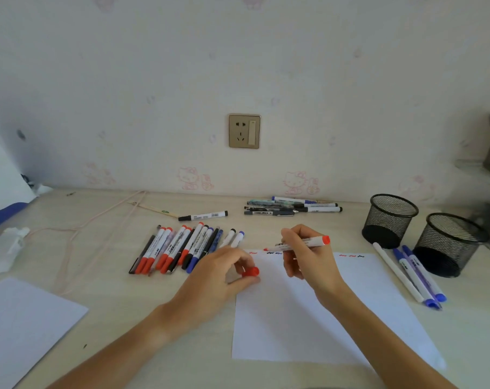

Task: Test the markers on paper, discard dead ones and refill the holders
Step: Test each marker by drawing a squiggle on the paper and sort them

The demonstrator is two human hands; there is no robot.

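My right hand (305, 256) grips an uncapped red marker (311, 242) like a pen, its tip at the top edge of the white test paper (308, 318), beside red, black and blue squiggles. My left hand (224, 270) pinches the red cap (250, 272) at the paper's left edge. A row of several red, black and blue markers (182, 248) lies left of the paper. Two black mesh holders (388, 219) (450, 242) stand at the right, with nothing visible inside.
Three pens (412, 276) lie beside the holders at the paper's right. Another pile of markers (291, 207) and one black marker (203, 216) lie near the wall. A second sheet (22, 318), crumpled tissue (5, 248) and a pink cable (98, 220) are at the left.
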